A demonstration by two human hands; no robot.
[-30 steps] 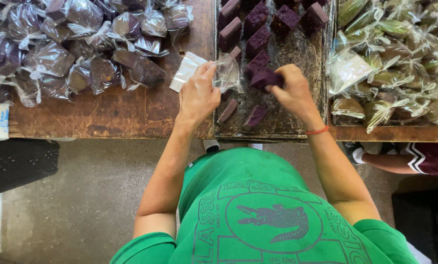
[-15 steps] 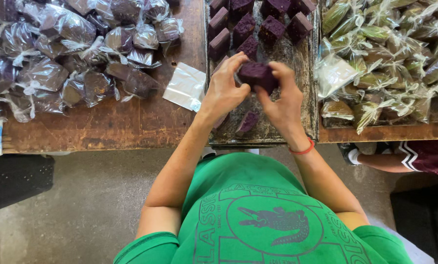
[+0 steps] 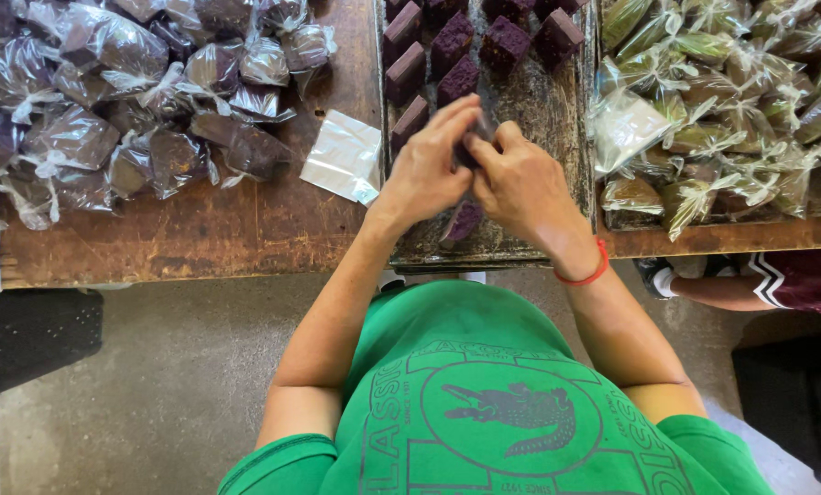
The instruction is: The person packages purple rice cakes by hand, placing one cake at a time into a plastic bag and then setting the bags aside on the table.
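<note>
Left of the metal tray [image 3: 557, 101], crinkly clear-wrapped dark cakes [image 3: 136, 101] and one flat plastic bag [image 3: 342, 158]. Over the tray, left hand [image 3: 426, 174] and right hand [image 3: 519, 188] pinch a purple cake piece [image 3: 470, 147] between fingertips; seven bare purple blocks [image 3: 454, 41] lie beyond.

Soft, even daylight fell on my work; glare glinted off the clear wrappers [image 3: 108, 101] left of the tray [image 3: 530, 110]. My fingers [image 3: 447, 124] blurred slightly.
</note>
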